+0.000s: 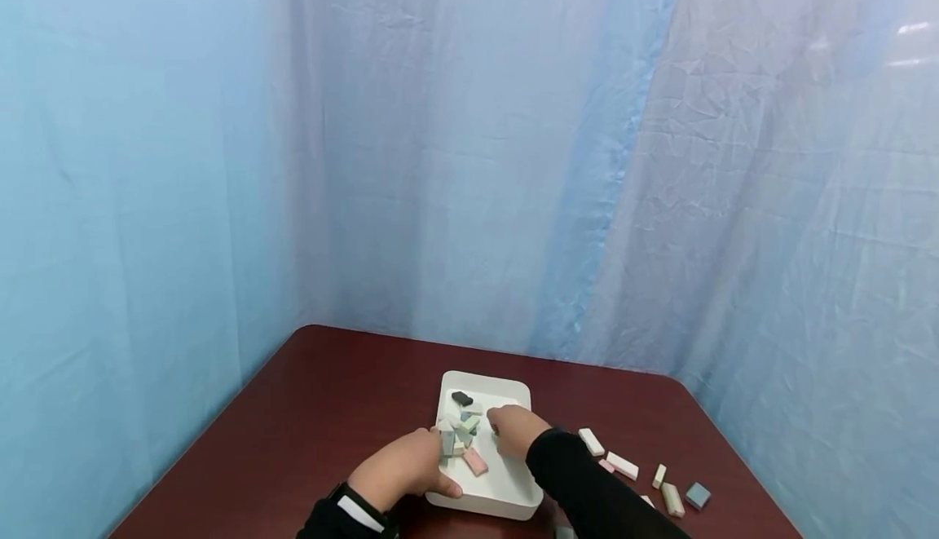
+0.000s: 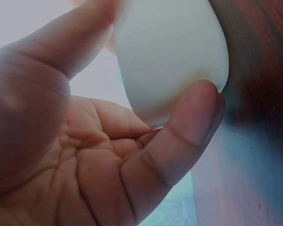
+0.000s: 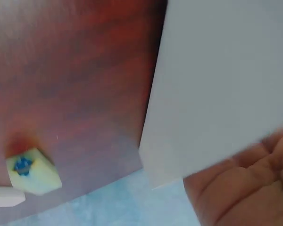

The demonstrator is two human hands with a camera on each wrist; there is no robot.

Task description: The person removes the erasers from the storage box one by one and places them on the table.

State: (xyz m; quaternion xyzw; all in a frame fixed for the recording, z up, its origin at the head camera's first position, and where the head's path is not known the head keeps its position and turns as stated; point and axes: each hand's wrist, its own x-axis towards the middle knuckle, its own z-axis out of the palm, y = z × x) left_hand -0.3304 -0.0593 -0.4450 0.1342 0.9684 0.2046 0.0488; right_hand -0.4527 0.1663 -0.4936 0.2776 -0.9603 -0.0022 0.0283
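Observation:
A white tray point(image 1: 506, 511) stands on the table, with several small blocks in it, among them a black block point(image 1: 462, 399) and a pink block point(image 1: 475, 461). My left hand point(image 1: 411, 461) grips the tray's near left side, thumb at the rim; in the left wrist view its fingers point(image 2: 193, 117) curl against the white wall. Over the tray's right rim reaches my right hand point(image 1: 517, 429), fingertips down inside beside the blocks. Its fingertips are hidden, so I cannot tell what they hold. The tray's wall point(image 3: 217, 84) hides part of this hand in the right wrist view.
Loose blocks lie on the dark red table point(image 1: 352, 392) right of the tray, including a white block point(image 1: 622, 466), a cream block point(image 1: 672, 499) and a grey block point(image 1: 698, 495). Pale blue curtains point(image 1: 469, 156) hang behind and beside the table.

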